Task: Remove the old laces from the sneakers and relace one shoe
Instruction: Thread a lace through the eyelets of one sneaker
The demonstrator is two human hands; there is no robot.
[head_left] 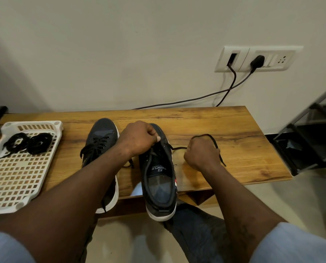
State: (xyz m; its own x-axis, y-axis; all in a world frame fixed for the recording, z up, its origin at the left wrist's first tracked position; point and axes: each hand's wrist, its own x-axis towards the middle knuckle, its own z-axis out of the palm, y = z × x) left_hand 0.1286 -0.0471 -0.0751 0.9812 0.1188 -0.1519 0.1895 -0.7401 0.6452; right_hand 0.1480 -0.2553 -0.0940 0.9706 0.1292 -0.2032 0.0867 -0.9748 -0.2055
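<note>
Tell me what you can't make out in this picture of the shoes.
Head view:
- The left hand covers the held shoe's front eyelets.
- The right hand hides the lace inside its fist.
- The left forearm covers the laced shoe's opening.
- The frame edge cuts the tray.

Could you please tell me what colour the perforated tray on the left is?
The tray is white, clearest in the head view.

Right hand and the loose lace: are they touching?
Touching. The head view shows the right hand curled round the lace, which runs from the nearer shoe into the fist and loops out beyond it.
</note>
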